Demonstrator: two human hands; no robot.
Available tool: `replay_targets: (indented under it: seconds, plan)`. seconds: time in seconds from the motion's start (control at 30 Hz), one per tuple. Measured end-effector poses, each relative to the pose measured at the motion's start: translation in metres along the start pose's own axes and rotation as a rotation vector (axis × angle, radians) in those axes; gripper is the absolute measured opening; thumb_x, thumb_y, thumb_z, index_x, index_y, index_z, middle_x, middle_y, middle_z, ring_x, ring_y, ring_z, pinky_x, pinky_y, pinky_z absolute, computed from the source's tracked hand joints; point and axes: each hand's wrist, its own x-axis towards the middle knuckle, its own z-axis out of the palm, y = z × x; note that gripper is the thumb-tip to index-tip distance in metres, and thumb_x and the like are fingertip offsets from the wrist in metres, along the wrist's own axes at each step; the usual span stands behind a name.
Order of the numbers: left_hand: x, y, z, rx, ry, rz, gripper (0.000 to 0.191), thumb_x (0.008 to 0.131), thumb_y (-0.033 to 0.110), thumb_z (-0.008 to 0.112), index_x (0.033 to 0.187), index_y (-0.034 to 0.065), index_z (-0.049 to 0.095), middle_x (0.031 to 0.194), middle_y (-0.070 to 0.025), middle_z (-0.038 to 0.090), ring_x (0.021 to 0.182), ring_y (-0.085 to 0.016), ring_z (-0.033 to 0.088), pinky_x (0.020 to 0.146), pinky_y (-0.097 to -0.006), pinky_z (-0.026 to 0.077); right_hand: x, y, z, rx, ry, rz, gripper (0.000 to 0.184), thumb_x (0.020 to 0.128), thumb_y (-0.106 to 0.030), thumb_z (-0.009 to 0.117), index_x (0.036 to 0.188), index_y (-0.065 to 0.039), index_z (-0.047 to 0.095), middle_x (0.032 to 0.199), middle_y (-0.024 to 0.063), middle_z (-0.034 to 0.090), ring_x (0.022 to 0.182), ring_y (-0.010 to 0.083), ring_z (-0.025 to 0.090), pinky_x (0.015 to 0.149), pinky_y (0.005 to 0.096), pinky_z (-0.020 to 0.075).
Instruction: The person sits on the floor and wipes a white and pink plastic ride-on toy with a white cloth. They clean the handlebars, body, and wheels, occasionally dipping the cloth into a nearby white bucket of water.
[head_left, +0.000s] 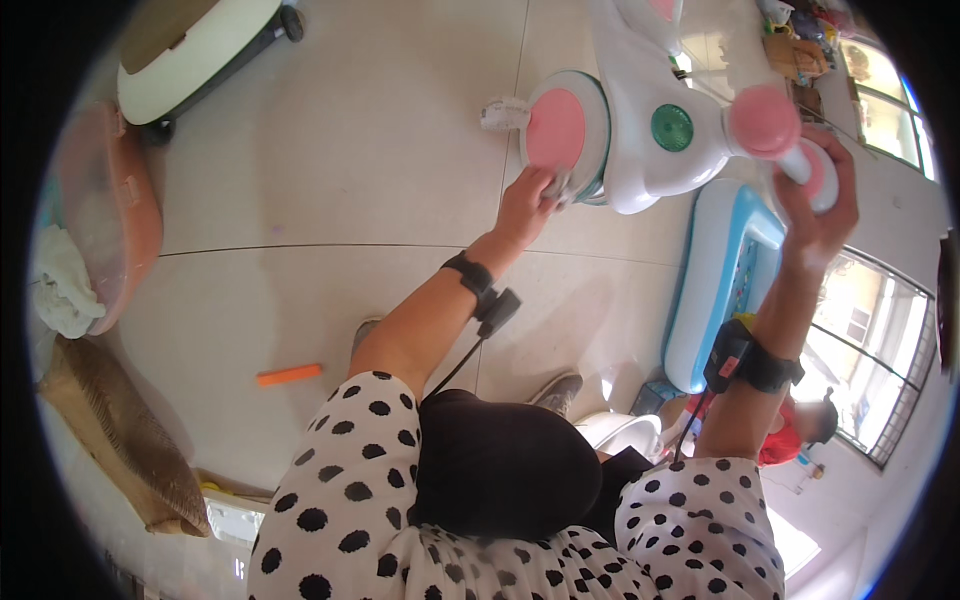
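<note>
A white plastic ride-on toy (630, 142) with a pink-centred wheel (556, 129), a green round disc (672, 127) and a pink knob (765, 121) is in front of me. My left hand (529, 202) pinches a crumpled greyish cloth (556, 189) against the wheel's lower rim. My right hand (821, 199) is wrapped round the white and pink handle part (819, 176) beside the knob. A pale printed piece (505, 114) sticks out at the wheel's left side; what it is I cannot tell.
A blue and white inflatable pool (712, 285) lies at the right, with a person in red (780, 439) beyond. An orange strip (289, 374) lies on the floor. A pink plastic tub (127, 217), a cardboard box (124, 442) and a wheeled cream object (195, 60) stand left.
</note>
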Motion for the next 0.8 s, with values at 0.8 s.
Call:
replay_targets:
  seconds: [0.8]
  plan:
    - [-0.109, 0.428, 0.062, 0.063, -1.091, 0.132, 0.029, 0.093, 0.027, 0.060, 0.103, -0.0005, 0.060, 0.090, -0.0065, 0.064, 0.077, -0.014, 0.063, 0.066, -0.0306, 0.053, -0.301, -0.111, -0.186, 0.811, 0.368, 0.821, 0.052, 0.087, -0.016, 0.062, 0.135, -0.014, 0.043, 0.121, 0.0074, 0.061, 0.108, 0.0224, 0.062, 0.086, 0.0394, 0.0526]
